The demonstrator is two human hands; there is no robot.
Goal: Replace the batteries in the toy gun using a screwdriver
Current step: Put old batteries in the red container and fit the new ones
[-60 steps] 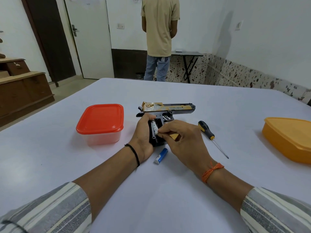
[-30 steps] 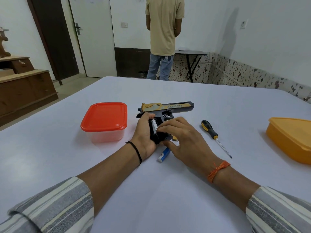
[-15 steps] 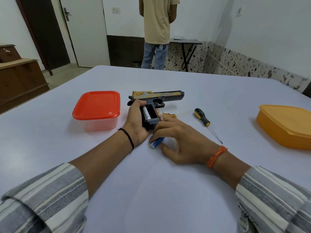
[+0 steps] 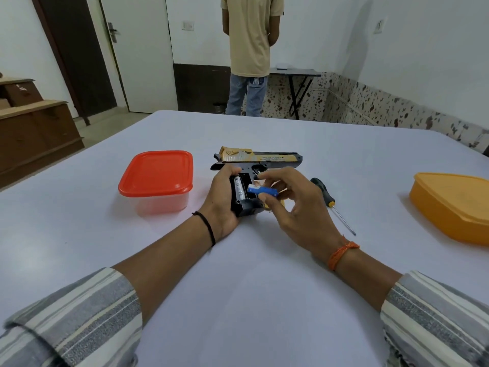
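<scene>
A black and gold toy gun (image 4: 260, 158) lies on its side on the white table (image 4: 254, 274), barrel pointing right. My left hand (image 4: 221, 198) grips its black handle, whose battery bay is uncovered and holds one silver battery (image 4: 240, 188). My right hand (image 4: 292, 201) pinches a blue and white battery (image 4: 262, 190) between thumb and fingers, just above the empty slot of the bay. A screwdriver (image 4: 332, 203) with a black and yellow handle lies on the table to the right of my right hand. A gold piece (image 4: 281, 203) shows partly under my right hand.
A clear box with a red lid (image 4: 156, 178) stands left of the gun. An orange lidded box (image 4: 453, 205) sits at the table's right edge. A person (image 4: 251, 51) stands beyond the far edge, back turned. Wooden furniture (image 4: 34, 128) is at the left.
My right hand picked the blue battery up from the table beside the handle and raised it over the open bay. My left hand kept its grip on the handle.
</scene>
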